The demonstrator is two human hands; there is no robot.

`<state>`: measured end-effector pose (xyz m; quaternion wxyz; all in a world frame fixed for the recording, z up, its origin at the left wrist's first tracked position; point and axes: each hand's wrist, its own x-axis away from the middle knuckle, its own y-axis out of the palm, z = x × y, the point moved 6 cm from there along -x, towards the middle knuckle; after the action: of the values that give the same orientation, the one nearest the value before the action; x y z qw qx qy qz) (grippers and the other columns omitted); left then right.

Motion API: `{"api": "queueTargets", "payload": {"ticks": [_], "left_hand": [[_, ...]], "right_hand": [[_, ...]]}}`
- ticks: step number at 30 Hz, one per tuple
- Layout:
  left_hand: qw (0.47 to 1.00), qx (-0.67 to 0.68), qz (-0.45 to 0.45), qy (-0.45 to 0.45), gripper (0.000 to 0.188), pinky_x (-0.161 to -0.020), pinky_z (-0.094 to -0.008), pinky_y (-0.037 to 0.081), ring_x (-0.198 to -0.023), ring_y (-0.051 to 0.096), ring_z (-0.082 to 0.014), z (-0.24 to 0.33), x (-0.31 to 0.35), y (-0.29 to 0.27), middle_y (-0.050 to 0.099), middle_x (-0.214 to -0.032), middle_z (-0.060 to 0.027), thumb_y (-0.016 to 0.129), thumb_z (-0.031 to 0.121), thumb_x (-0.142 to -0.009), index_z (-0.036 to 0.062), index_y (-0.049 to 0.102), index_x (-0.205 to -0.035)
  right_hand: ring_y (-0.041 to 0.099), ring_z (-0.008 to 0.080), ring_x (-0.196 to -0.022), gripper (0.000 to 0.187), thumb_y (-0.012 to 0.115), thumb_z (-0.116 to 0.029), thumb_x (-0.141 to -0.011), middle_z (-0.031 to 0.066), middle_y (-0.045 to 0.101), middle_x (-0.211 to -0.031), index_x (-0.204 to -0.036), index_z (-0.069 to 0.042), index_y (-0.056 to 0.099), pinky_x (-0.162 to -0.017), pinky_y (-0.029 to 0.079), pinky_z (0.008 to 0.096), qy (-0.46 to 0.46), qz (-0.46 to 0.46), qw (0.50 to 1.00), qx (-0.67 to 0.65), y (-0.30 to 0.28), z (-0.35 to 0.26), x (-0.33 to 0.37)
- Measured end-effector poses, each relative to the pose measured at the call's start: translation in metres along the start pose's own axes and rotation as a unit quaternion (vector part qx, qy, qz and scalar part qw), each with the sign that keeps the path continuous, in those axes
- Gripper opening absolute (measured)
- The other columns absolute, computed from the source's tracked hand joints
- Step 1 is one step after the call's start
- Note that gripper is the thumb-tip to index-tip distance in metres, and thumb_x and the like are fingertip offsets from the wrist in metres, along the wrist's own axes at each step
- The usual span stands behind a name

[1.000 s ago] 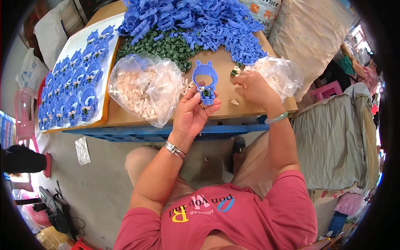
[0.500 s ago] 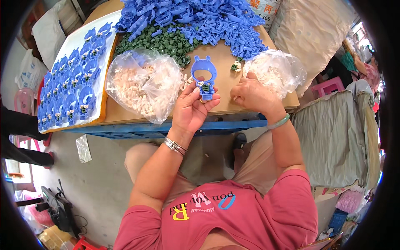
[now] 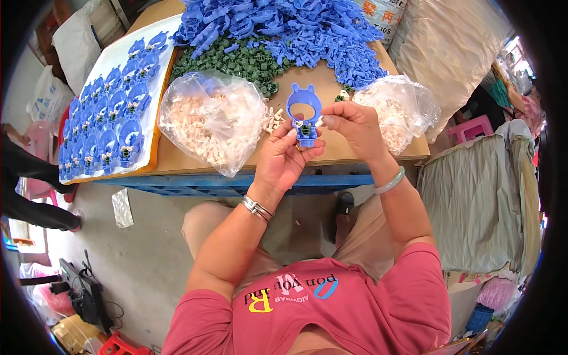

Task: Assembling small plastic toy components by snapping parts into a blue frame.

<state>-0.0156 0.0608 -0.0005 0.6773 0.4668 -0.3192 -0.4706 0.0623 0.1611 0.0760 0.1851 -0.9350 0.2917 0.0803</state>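
My left hand [image 3: 283, 160] holds a blue plastic ring-shaped part with two small ears [image 3: 304, 109] upright above the table edge. A small green piece sits in the part's lower end. My right hand [image 3: 349, 127] pinches a tiny pale piece against the right side of that part. A clear bag of pale small pieces [image 3: 210, 121] lies left of my hands, and a second such bag [image 3: 399, 109] lies to the right. A few loose pale pieces [image 3: 273, 118] rest on the wooden table [image 3: 183, 160].
A heap of blue parts [image 3: 284, 26] and a heap of small green pieces [image 3: 236, 62] fill the table's far side. A white tray [image 3: 106, 65] at the left carries several assembled blue parts. Another person's dark sleeve [image 3: 26, 183] reaches in at left. Covered sacks [image 3: 479, 201] stand right.
My right hand left the bag on the right and came to the blue part with a pale piece. My left hand kept holding the part, raised slightly.
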Motion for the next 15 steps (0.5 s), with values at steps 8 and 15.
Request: {"api": "queueTargets", "payload": {"ticks": [8,15], "left_hand": [[1.0,-0.014,-0.017,-0.004,0.029,-0.073,-0.04,0.053,-0.084,0.061,-0.0323,0.001,0.001,0.001,0.056,-0.102,-0.0214,0.04,0.006,-0.088,0.0019,0.043,-0.117],[1.0,-0.01,-0.027,0.002,0.029,-0.071,-0.0388,0.053,-0.083,0.061,-0.0316,0.002,0.002,0.005,0.056,-0.102,-0.021,0.04,0.006,-0.089,0.0016,0.043,-0.117]], "right_hand": [[0.057,0.0087,-0.069,0.01,0.061,-0.004,-0.079,0.0039,0.06,-0.078,-0.086,0.003,0.061,-0.063,0.046,0.0199,-0.007,0.007,0.998,-0.061,0.009,-0.001,0.002],[0.052,0.0088,-0.062,0.008,0.064,-0.005,-0.075,0.0023,0.058,-0.068,-0.077,0.0,0.059,-0.054,0.041,0.0219,-0.145,0.065,0.974,0.16,0.005,-0.023,0.006]]}}
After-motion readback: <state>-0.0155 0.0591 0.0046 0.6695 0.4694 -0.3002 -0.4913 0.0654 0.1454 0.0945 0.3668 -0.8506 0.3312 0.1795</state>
